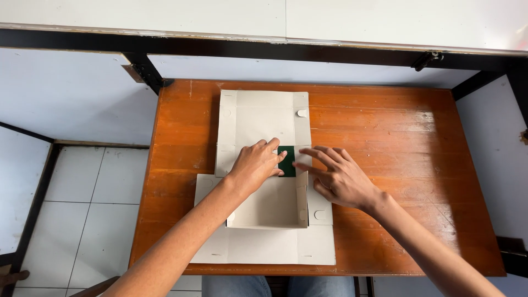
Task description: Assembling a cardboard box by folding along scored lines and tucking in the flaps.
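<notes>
A flat white cardboard box blank (258, 118) lies partly folded on the wooden table (385, 143), its near half raised into a shallow tray with upright walls (302, 201). A small dark green patch (287, 161) shows at the fold in the middle. My left hand (256, 165) presses down on the cardboard beside that green patch, fingertips touching it. My right hand (338, 176) rests with spread fingers on the right flap, its fingertips at the green patch's right edge. Neither hand grips anything.
The table stands against a white wall with a black rail (264, 49) along it. White floor tiles (82, 203) lie to the left. My legs in jeans (275, 286) show under the near table edge.
</notes>
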